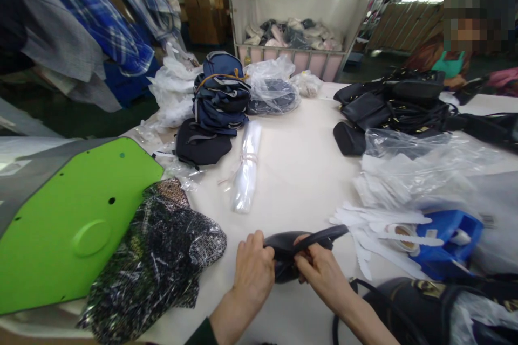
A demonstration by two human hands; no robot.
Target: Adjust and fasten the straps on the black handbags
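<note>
A small black handbag (285,272) is between my two hands over the near part of the pale table (295,183). My left hand (254,265) is closed on the bag's left end, its fingertips curled over the edge. On the other side my right hand (321,269) pinches the bag near its top, under a thick black strap that sticks out to the right. What the right fingertips grip exactly is partly hidden by the strap. White paper strips (376,226) lie to the right of the bag.
At left are a crinkled black plastic bag (162,259) and a green panel (93,205). A clear plastic roll (247,167) lies ahead, near navy backpacks (222,97). Black handbags (388,102), a blue tape dispenser (449,242) and another bag (404,307) are right. A co-worker (449,64) is beyond.
</note>
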